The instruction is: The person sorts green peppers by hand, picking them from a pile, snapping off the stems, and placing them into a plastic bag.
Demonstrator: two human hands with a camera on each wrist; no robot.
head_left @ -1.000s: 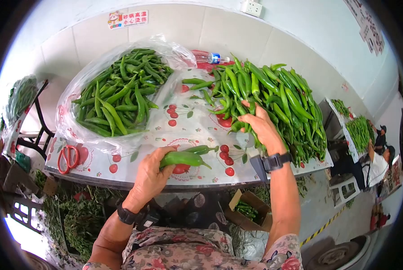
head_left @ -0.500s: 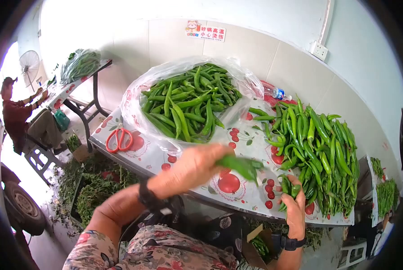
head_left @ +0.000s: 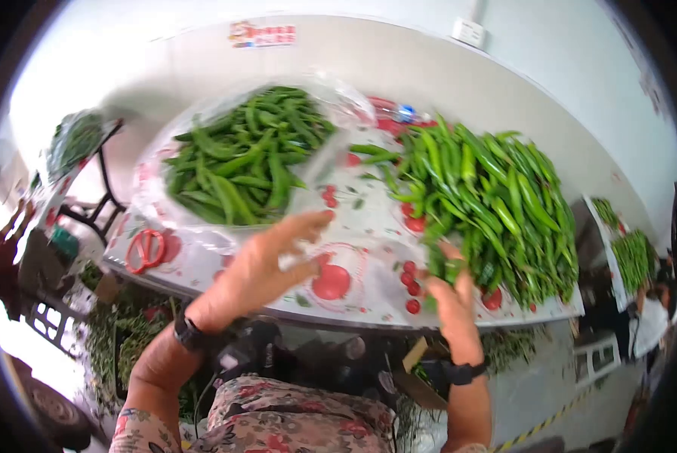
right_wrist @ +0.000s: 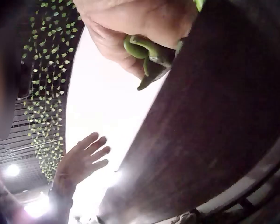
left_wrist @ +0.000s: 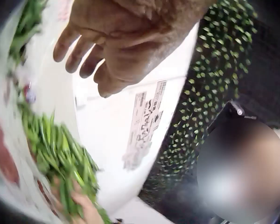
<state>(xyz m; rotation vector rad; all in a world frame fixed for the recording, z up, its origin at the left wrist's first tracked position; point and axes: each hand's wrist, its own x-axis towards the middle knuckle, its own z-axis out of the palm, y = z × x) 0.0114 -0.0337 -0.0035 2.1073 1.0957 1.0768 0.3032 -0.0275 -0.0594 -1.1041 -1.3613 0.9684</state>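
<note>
In the head view my left hand (head_left: 266, 260), blurred by motion, is over the near side of the table in front of the plastic bag, with nothing in its spread fingers. The left wrist view also shows this hand (left_wrist: 126, 42) with its palm bare. My right hand (head_left: 453, 302) holds a few green chili peppers (head_left: 442, 263) at the near left side of a large pepper heap (head_left: 504, 204). Curled pepper stems (right_wrist: 147, 49) stick out of its grip in the right wrist view. Longer green peppers (head_left: 240, 166) fill the clear plastic bag (head_left: 153, 177).
Red-handled scissors (head_left: 145, 251) lie at the table's left front. A plastic bottle (head_left: 405, 113) lies at the back on something red. The table's cloth (head_left: 361, 264) has a cherry print. An open carton (head_left: 421, 381) stands below the front edge. Other people sit at tables on both sides.
My left hand has let go of the green peppers it held. My right hand has come from the heap toward the table's front with a few peppers. The head view swung left, then partly back.
</note>
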